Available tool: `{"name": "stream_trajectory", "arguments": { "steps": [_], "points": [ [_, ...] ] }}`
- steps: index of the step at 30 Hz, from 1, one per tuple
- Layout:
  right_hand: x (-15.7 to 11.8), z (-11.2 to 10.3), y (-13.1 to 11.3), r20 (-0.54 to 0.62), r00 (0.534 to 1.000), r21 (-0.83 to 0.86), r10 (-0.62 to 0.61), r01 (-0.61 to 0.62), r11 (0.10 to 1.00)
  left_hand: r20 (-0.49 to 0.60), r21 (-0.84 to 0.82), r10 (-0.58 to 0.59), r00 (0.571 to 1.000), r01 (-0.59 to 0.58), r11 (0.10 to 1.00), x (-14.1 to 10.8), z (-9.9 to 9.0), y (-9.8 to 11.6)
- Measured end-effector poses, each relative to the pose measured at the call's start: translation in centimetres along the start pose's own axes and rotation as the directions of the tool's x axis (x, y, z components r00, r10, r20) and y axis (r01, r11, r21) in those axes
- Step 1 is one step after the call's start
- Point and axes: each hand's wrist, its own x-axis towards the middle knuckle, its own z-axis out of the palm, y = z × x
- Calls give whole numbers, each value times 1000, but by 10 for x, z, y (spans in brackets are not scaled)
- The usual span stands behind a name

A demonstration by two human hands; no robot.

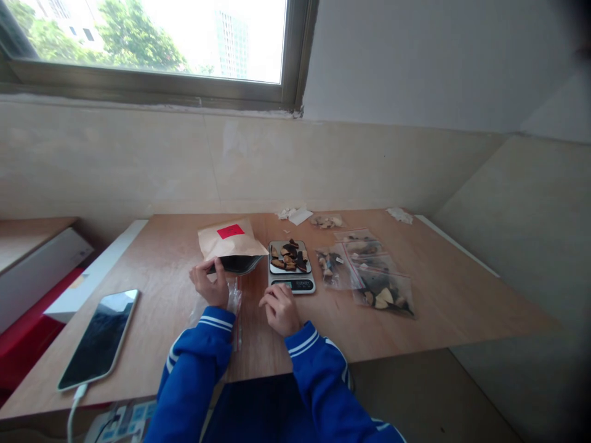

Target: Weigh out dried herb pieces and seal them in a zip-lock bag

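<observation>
A brown paper pouch (pixel 226 241) with a red label lies on the table, its dark inside showing at the near end. My left hand (pixel 210 283) pinches the near edge of that opening. Right of the pouch, a small digital scale (pixel 277 280) bears a pile of dark and tan dried slices (pixel 289 255) on its plate. Just in front of the scale's display is my right hand (pixel 281 307), its fingers curled together; whether anything small is between them is hidden. Clear plastic zip bags (pixel 237 320) lie partly beneath my left wrist.
Several clear bags of dried pieces (pixel 383 292) overlap right of the scale. Another bag (pixel 327 221) and crumpled white paper (pixel 295 215) lie at the back, with more paper (pixel 399 215) farther right. A phone (pixel 101 338) with a cable (pixel 74 409) rests at the left on the wooden table (pixel 443 295).
</observation>
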Motion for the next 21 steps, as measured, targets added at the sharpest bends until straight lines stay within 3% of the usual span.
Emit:
{"name": "stream_trajectory", "arguments": {
  "steps": [3, 7, 12, 15, 21],
  "points": [
    [-2, -1, 1, 25, 1000, 33, -4, 3, 999, -45, 0, -15, 999, 15, 1000, 13, -1, 12],
    [-5, 1, 3, 110, 988, 122, -107, 94, 988, -86, 20, -1, 996, 2, 1000, 37, 2, 36],
    [-6, 2, 4, 102, 987, 187, -122, 101, 977, -135, 15, -64, 989, 66, 998, 73, 11, 61],
    [-5, -1, 4, 108, 991, 198, -84, 61, 978, -139, -10, -76, 987, 76, 997, 96, 19, 62],
    [-5, -2, 4, 112, 993, 197, -39, 17, 980, -111, -68, -106, 988, 99, 993, 129, 30, 42]
  ]
}}
